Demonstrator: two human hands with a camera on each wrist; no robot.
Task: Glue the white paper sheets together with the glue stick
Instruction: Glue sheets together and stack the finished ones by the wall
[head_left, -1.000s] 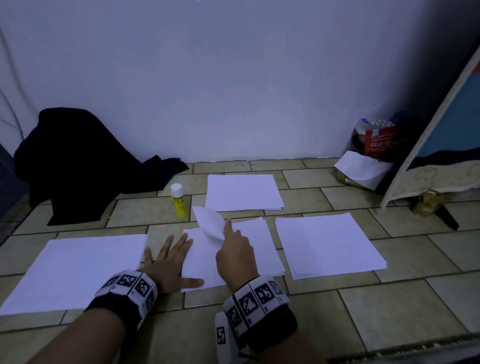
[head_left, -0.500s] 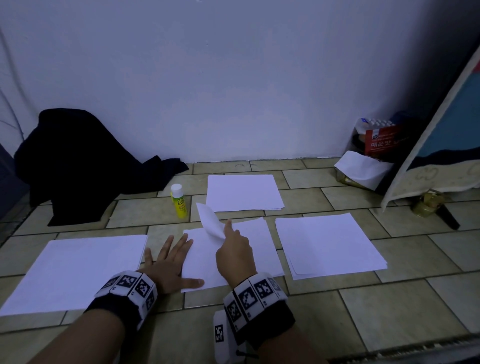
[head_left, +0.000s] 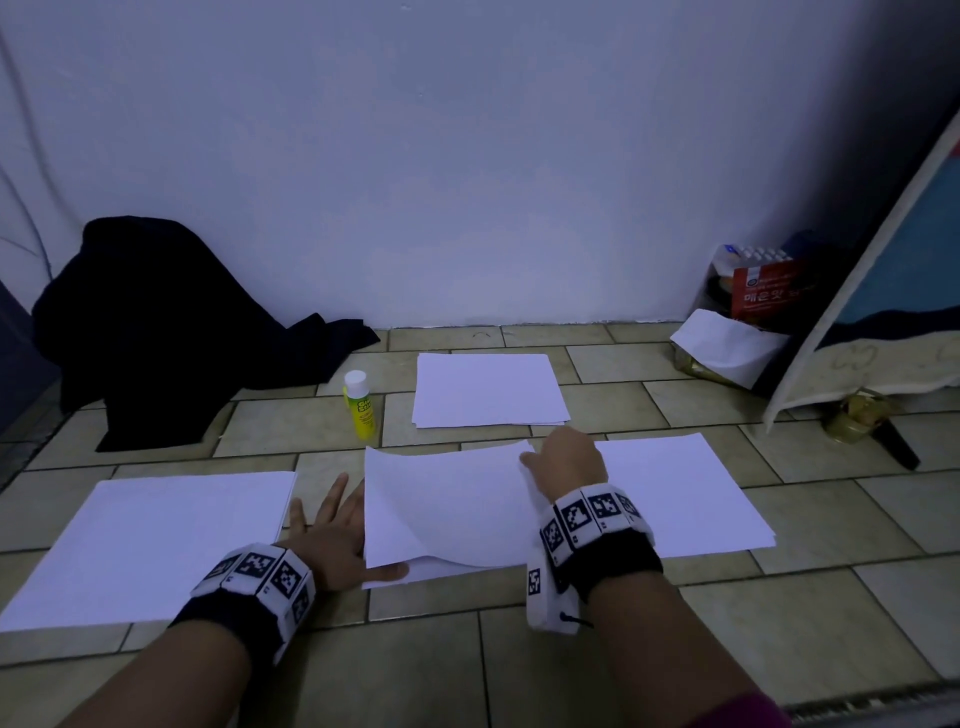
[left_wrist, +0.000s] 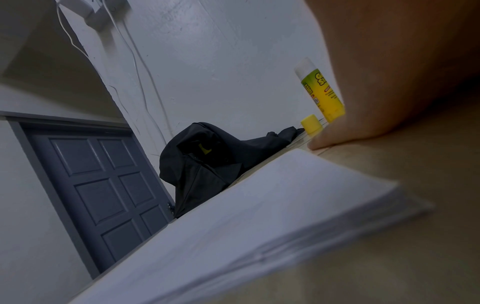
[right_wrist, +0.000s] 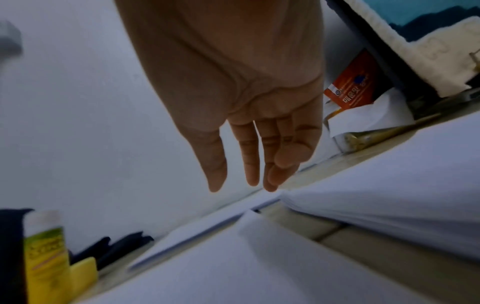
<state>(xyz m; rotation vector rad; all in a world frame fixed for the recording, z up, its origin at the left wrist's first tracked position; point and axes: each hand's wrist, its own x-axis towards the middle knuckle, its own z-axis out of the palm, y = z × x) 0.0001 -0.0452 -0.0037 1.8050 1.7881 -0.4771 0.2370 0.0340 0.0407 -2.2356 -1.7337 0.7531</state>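
Note:
A top white sheet (head_left: 447, 509) lies bowed over a lower sheet (head_left: 431, 569) on the tiled floor, its front edge lifted. My right hand (head_left: 563, 457) is at the sheet's far right corner; in the right wrist view its fingers (right_wrist: 249, 160) are straight and hold nothing. My left hand (head_left: 332, 535) lies flat on the floor left of the sheets, fingers spread, thumb on the lower sheet's edge. The yellow glue stick (head_left: 359, 408) stands upright beyond the sheets with its yellow cap (left_wrist: 311, 124) on the floor beside it.
Paper stacks lie at the left (head_left: 156, 540), far centre (head_left: 488, 389) and right (head_left: 685, 493). A dark cloth (head_left: 156, 332) is heaped against the wall at left. A red packet (head_left: 769, 291), a white bag and a leaning board (head_left: 857, 291) crowd the right corner.
My right hand let go of the raised left corner and moved right to the sheet's far right corner. The top sheet now lies spread over the lower one. The left hand stayed put.

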